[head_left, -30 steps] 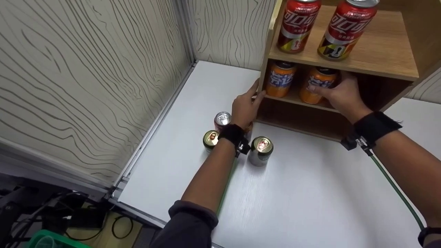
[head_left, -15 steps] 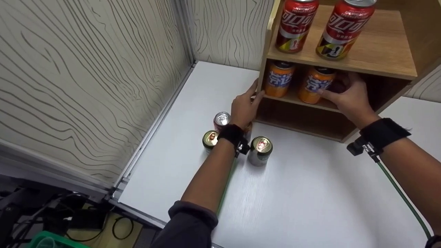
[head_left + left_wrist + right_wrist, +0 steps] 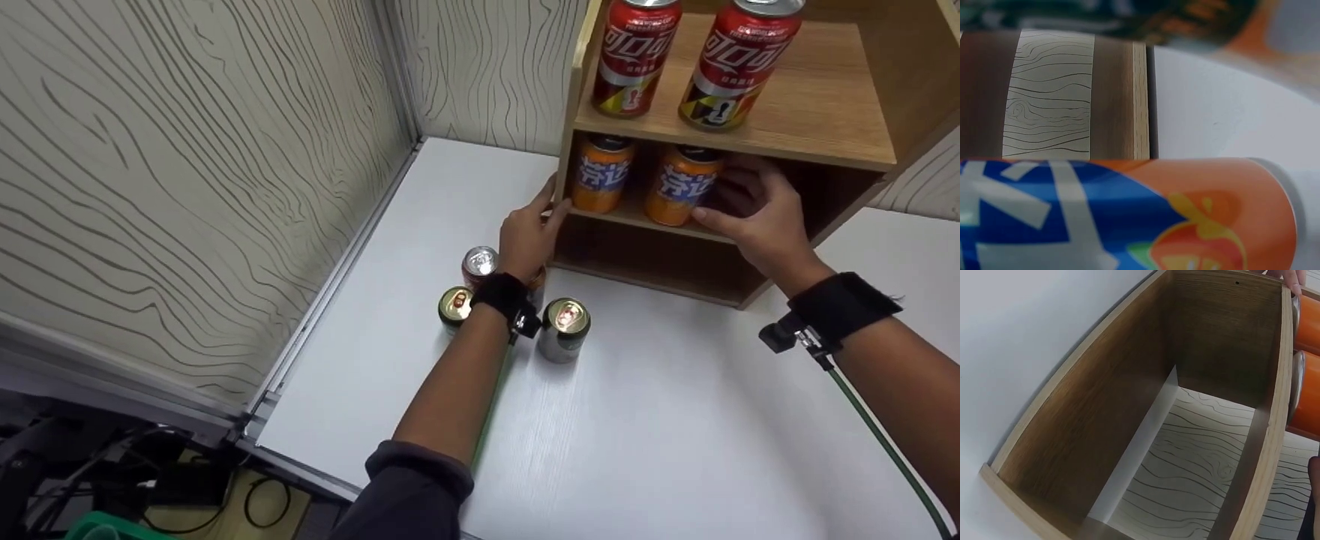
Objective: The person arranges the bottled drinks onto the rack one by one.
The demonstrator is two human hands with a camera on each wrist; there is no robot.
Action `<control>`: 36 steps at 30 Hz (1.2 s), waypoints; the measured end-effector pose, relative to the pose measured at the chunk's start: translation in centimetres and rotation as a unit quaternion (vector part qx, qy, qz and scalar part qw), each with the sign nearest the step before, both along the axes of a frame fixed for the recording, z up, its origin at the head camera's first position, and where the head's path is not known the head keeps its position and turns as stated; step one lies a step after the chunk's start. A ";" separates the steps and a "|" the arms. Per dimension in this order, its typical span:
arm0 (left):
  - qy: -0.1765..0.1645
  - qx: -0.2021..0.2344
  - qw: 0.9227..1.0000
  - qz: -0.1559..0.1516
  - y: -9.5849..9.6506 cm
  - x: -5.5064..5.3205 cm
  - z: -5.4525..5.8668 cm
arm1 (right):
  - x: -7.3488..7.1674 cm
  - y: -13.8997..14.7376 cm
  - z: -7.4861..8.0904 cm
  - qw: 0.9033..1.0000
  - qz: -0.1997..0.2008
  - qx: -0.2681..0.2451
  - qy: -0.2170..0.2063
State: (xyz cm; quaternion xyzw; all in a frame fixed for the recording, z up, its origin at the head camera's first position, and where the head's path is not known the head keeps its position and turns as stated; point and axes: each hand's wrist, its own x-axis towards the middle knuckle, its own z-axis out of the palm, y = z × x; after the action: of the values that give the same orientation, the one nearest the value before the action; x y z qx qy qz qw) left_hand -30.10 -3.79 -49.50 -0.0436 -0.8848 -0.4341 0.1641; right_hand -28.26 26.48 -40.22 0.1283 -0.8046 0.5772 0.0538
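A wooden shelf point(image 3: 817, 97) stands on the white table. My left hand point(image 3: 527, 238) holds its left side panel, thumb at the front edge and the other fingers along the outside. On the middle level stand two orange soda cans, a left one point(image 3: 602, 176) and a right one point(image 3: 681, 187). Beside the right can is my right hand point(image 3: 769, 221), thumb tip at the can's lower right and fingers loosely bent farther back inside. In the right wrist view, the thumb point(image 3: 1315, 481) shows apart from the orange can point(image 3: 1307, 396).
Two red cola cans, one left point(image 3: 637, 60) and one right point(image 3: 739, 67), stand on the upper level. Around my left wrist on the table are a silver-topped can point(image 3: 480, 262), a green can point(image 3: 454, 306), another green-and-silver can point(image 3: 564, 330) and an orange can point(image 3: 1213, 219).
My right hand has let go of the right orange can and drawn back to the right, its thumb sliding off the can's front. The left hand stays on the shelf panel.
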 end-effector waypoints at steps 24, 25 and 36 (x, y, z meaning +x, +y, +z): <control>-0.014 -0.010 1.000 0.000 0.0 0.2 0.5 | 4.5 -0.2 -2.2 0.977 0.074 -0.191 0.058; -0.013 -0.009 1.000 0.000 0.0 0.3 0.5 | 4.6 -0.3 -2.4 0.977 0.076 -0.191 0.058; -0.008 -0.008 1.000 0.001 0.0 0.2 0.2 | 5.9 -1.4 -3.9 0.982 0.083 -0.159 0.057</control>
State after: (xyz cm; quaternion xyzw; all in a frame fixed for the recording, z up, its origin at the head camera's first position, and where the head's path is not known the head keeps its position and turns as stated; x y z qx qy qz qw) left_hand -29.93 -3.80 -49.28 -0.0406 -0.8894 -0.4271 0.1575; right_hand -22.35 25.12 -44.14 0.2175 -0.6850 0.6917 0.0711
